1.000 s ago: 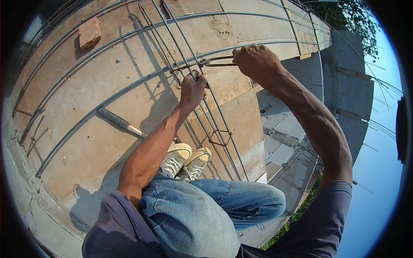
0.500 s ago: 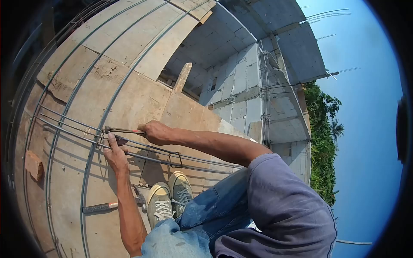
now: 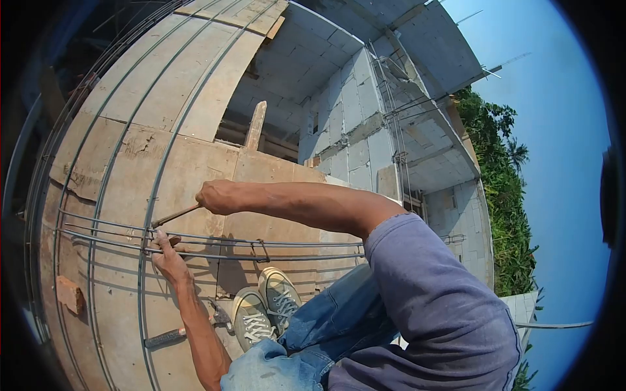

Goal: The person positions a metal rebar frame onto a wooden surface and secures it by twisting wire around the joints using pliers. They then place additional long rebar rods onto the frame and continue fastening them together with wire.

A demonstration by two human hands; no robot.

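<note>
My right hand (image 3: pixel 217 197) is closed round the handles of the pincers (image 3: pixel 177 214). Their head points down to the left, at a crossing of steel bars. My left hand (image 3: pixel 171 260) grips the rebar (image 3: pixel 202 256) just below that crossing, its thumb near the tool's head. Any tie wire between the jaws is too small to make out. A small rebar stirrup (image 3: pixel 261 250) sits round the lengthwise bars to the right. Beside my left forearm a hammer (image 3: pixel 166 337) lies on the boards, its head partly hidden.
Long curved bars (image 3: pixel 160 163) run across the plywood deck (image 3: pixel 195 163). A broken brick (image 3: pixel 70 294) lies at the left. Beyond the deck's edge is an opening with a wooden post (image 3: pixel 256 125), next to grey block walls (image 3: pixel 358 98). My shoes (image 3: pixel 251 317) stand near the bars.
My right hand has moved up and slightly left, tilting the pincers from nearly level to a slant. My left hand stays at the crossing. The whole view has shifted a little.
</note>
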